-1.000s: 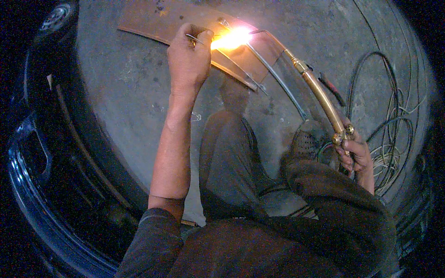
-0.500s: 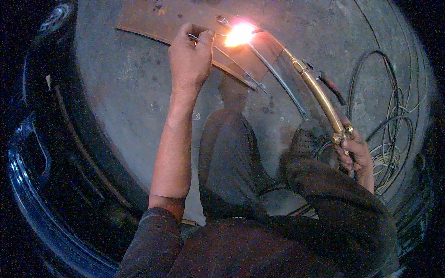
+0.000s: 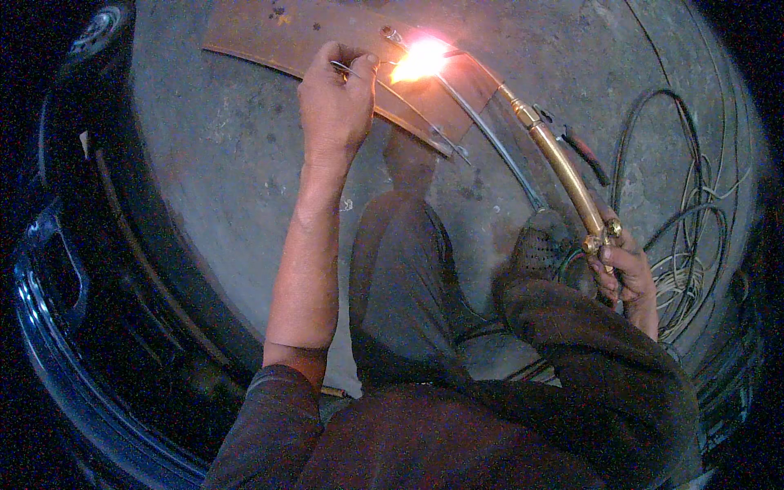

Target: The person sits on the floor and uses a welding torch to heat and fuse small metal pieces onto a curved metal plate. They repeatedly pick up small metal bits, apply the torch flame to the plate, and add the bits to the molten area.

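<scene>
While a thin rod (image 3: 353,69) is pinched in the closed fingers of the left hand (image 3: 336,106), its tip is held at the flame (image 3: 418,59) on the rusty plate (image 3: 327,37). Further right, the brass torch (image 3: 563,167) is gripped by the right hand (image 3: 625,273), beside coiled wire (image 3: 694,245).

Left hand (image 3: 335,102) outstretched, fingers pinched (forearm bare); right hand (image 3: 625,273) fisted near knee.
</scene>
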The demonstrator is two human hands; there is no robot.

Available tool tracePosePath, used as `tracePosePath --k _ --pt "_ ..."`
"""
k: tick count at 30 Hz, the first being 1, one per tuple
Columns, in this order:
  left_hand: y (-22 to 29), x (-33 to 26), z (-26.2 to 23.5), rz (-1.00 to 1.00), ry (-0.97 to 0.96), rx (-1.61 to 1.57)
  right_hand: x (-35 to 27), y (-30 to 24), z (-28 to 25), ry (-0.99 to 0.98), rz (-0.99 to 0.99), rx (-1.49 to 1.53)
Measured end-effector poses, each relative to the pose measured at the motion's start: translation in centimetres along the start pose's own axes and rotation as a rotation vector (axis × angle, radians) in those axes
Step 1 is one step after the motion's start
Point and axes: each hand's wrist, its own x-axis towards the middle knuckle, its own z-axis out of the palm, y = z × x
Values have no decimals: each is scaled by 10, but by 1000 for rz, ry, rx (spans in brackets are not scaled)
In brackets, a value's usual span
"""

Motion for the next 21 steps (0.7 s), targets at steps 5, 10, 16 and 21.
tracePosePath --k 5,10,16,21 --pt "-4 -1 2 61 34 -6 0 2 -3 15 23 -1" --pt "-3 1 4 43 24 -4 -1 -1 0 7 20 -12" --pt "-1 1 4 -14 4 -14 -2 -5 10 42 -17 -33" --pt "-3 1 4 4 6 -20 -3 -5 8 14 12 -6"
